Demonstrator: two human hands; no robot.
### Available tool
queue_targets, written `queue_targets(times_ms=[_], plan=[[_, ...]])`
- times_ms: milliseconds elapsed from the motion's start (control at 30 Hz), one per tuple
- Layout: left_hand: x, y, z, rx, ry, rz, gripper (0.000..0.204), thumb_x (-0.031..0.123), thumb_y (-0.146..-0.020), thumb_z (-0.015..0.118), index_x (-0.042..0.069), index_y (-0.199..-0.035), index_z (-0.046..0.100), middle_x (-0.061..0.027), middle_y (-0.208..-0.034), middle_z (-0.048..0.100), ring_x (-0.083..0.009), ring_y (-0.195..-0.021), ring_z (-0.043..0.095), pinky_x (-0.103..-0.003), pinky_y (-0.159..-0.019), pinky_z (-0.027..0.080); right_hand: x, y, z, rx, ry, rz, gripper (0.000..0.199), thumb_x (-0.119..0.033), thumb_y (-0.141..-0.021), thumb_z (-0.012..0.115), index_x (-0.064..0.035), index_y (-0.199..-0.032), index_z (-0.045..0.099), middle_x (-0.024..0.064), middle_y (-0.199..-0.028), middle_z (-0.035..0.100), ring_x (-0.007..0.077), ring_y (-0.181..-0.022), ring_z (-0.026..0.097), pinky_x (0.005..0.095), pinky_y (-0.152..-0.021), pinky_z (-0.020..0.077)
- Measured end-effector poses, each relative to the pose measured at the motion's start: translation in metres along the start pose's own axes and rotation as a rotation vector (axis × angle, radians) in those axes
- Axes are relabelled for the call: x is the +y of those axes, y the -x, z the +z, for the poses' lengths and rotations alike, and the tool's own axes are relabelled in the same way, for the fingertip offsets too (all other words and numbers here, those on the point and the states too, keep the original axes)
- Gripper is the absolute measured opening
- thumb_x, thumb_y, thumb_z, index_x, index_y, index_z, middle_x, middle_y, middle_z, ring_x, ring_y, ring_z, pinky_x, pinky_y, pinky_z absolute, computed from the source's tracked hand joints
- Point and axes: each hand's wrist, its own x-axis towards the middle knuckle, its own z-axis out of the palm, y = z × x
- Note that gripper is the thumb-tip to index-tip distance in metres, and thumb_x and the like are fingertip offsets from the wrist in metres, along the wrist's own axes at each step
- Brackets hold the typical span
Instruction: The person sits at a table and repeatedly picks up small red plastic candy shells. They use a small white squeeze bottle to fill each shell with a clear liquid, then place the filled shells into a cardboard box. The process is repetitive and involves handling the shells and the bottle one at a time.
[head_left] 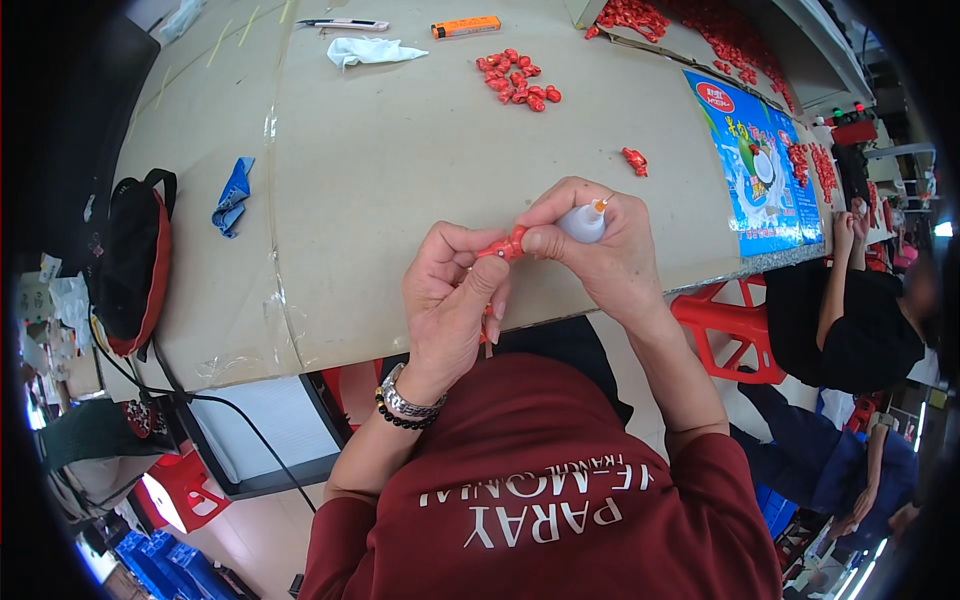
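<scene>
Above the table's near edge, my left hand and my right hand meet, fingers pinched around a small glossy red figure-like piece. A white squeeze bottle with an orange-tipped fine nozzle is tucked in my right hand, its tip pointing up and away from the piece. More red shows under the left fingers, too covered to make out. On the tabletop beyond, a single red piece lies apart from a loose cluster of similar red pieces.
Farther back lie an orange box, a white tissue and a utility knife. A blue cloth scrap and a black bag are at left. A blue printed sheet covers the right side. Other people sit at right.
</scene>
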Motion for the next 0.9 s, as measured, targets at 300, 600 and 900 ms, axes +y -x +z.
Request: queue_targets(times_ms=[300,600,900], plan=[[0.002,0.0,0.001,0.005,-0.164,0.07,0.014,0.011,-0.093,0.061,0.0,-0.1,0.056,-0.0032,-0.072,0.059,-0.0018,-0.05,0.047,-0.016,-0.039,0.036,0.01,0.005,0.007,0.032,-0.132,-0.01,0.009,-0.001,-0.079,0.073,-0.0002,-0.085,0.066,0.0043,-0.082,0.062,0.0108,-0.075,0.059,0.0246,-0.07,0.0476],[0.004,-0.001,0.0,0.0,-0.228,0.089,0.013,0.008,-0.092,0.062,0.0,-0.101,0.059,-0.0032,-0.076,0.062,-0.0016,-0.052,0.049,-0.016,-0.039,0.037,0.018,0.008,0.009,0.063,-0.07,-0.127,0.01,-0.002,-0.077,0.074,-0.0013,-0.082,0.065,0.0047,-0.08,0.061,0.0113,-0.074,0.057,0.026,-0.068,0.0456],[0.002,-0.002,0.002,0.006,-0.244,0.12,0.012,0.008,-0.093,0.061,0.0,-0.101,0.06,-0.0025,-0.073,0.061,-0.0019,-0.052,0.048,-0.017,-0.039,0.036,0.021,0.008,0.013,0.119,-0.114,-0.149,0.012,-0.003,-0.074,0.075,0.0,-0.079,0.064,0.0051,-0.075,0.06,0.0117,-0.069,0.057,0.0265,-0.063,0.0456]])
